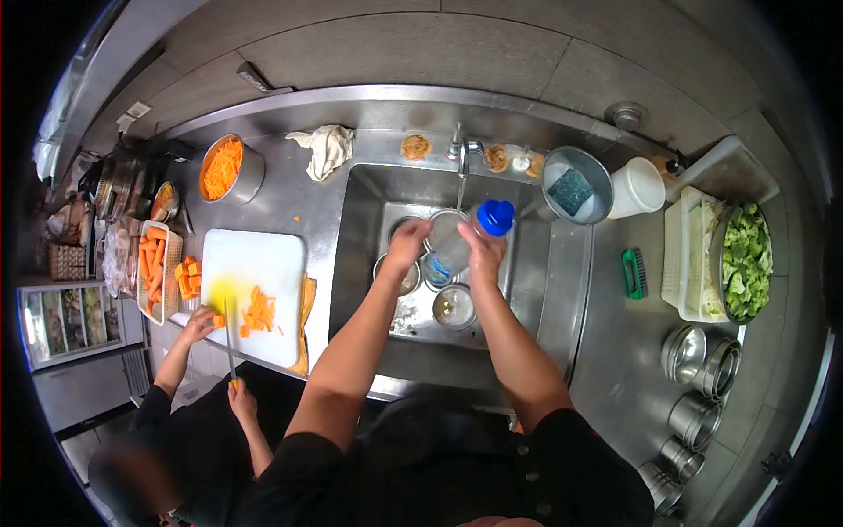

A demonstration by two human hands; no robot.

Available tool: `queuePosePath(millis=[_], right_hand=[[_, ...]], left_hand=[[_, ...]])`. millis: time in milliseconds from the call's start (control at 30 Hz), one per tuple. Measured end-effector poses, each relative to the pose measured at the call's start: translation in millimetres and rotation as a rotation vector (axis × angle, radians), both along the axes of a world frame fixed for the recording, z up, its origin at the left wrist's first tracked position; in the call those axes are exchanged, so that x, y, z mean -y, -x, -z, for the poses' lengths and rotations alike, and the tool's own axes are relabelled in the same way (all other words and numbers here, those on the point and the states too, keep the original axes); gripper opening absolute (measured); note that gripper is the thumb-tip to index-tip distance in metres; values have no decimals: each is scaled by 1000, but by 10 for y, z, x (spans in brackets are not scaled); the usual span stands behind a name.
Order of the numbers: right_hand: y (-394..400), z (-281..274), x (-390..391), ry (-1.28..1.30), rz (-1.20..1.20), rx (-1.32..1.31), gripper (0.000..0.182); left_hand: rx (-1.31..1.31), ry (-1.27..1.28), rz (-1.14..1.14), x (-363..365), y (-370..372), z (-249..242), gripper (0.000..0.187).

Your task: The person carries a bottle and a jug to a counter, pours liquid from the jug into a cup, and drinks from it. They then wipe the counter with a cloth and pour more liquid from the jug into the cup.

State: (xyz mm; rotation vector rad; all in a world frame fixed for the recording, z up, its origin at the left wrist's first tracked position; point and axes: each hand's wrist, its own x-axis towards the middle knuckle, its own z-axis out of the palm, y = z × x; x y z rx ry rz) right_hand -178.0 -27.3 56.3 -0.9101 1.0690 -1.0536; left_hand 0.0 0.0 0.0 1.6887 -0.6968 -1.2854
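Observation:
Over the sink, my right hand (484, 253) is wrapped round a clear plastic bottle (450, 251) with a blue cap (494, 218). The bottle is tilted, its cap end up and to the right. My left hand (408, 245) is closed just left of the bottle, its fingers curled together; what they hold, if anything, is not clear. Water runs from the faucet (461, 149) down between my hands. Below them, several round metal bowls lie in the sink (369, 198), one a small bowl (454, 306) near the front. My hands partly cover the others.
Left, a co-worker's hands cut carrots with a knife (231, 338) on a white board (255, 249). Behind stand a pot of shredded carrot (223, 169) and a cloth (325, 151). Right are a metal pot (577, 184), green brush (633, 273), broccoli bowl (746, 263) and stacked metal pots (696, 420).

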Motion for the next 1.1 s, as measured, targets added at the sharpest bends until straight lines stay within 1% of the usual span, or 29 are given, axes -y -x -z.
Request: queuePosePath(millis=[33, 67, 100, 167, 200, 267, 300, 367, 400, 433, 500, 533, 567, 600, 633, 667, 700, 733, 767, 800, 833, 867, 900, 933, 967, 1000, 1033, 1067, 1100], right_hand=[[115, -123, -82, 42, 48, -67, 36], [226, -170, -174, 84, 97, -134, 36], [390, -125, -222, 81, 99, -154, 36], [558, -17, -303, 166, 327, -192, 30], [653, -68, -367, 173, 325, -191, 30], [866, -237, -528, 171, 219, -330, 33], [961, -167, -566, 176, 218, -328, 33], [1208, 133, -661, 62, 92, -326, 36], [1324, 201, -742, 110, 67, -292, 40], [1385, 179, -768, 103, 59, -286, 40], [1518, 124, -836, 146, -70, -339, 42], [1542, 120, -832, 148, -91, -325, 42], [1558, 134, -815, 123, -174, -285, 42], [1583, 146, -797, 97, -263, -246, 43], [1613, 141, -758, 102, -296, -232, 43], [1634, 122, -712, 131, -422, -278, 45], [1647, 117, -666, 166, -548, -322, 47], [1665, 215, -653, 282, -628, -330, 52], [1660, 168, -631, 296, -672, -308, 52], [1651, 47, -605, 184, -787, -309, 59], [1639, -30, -592, 71, -904, -317, 67], [1671, 64, -583, 89, -956, -304, 67], [1756, 276, -569, 181, -1021, -403, 76], [1772, 399, -575, 283, -1080, -497, 84], [1739, 371, -602, 311, -1130, -482, 84], [1706, 309, -597, 276, -1170, -478, 92], [1598, 223, -572, 243, -1206, -476, 99], [1409, -104, -683, 284, -1194, -422, 91], [1209, -451, -762, 306, -1240, -412, 91]], left_hand=[[0, 1, -2, 0, 4, 14, 38], [-86, 37, 12, 307, 44, 40, 34], [-189, 68, 27, 616, 206, 102, 31], [-377, 24, -127, 1149, 429, -245, 21], [-377, 31, -129, 1352, 499, -304, 21], [-326, -92, -79, 1654, 562, -355, 19], [-325, -88, -80, 1789, 505, -306, 19], [-426, -125, 25, 1962, 427, -151, 29], [-373, -137, 23, 1962, 398, -230, 26], [-368, -143, 15, 1895, 357, -292, 26], [-445, 137, -84, 1552, 305, -448, 23], [-278, 168, -169, 1193, 448, -699, 30], [75, 31, 105, 1104, 301, -412, 35], [131, 266, 160, 901, 348, 171, 32], [208, 197, 206, 547, 493, -301, 31], [285, 123, 249, 149, 687, -823, 31], [450, 323, 178, -165, 799, -809, 36], [399, 265, 143, -433, 877, -981, 40], [363, 300, 107, -689, 921, -1030, 42], [156, 233, 72, -920, 948, -1093, 43], [114, 334, 17, -1121, 989, -1030, 44], [15, 248, 20, -1300, 970, -1013, 42], [-90, 168, 19, -1470, 945, -1016, 40], [-72, 176, -38, -1642, 897, -1033, 40], [68, 5, 58, -1809, 841, -1056, 42], [197, -172, 150, -1973, 807, -1058, 47], [208, -168, 94, -2188, 820, -929, 47], [318, -15, 158, -2431, 866, -707, 51], [430, 129, 225, -2653, 866, -608, 55]])
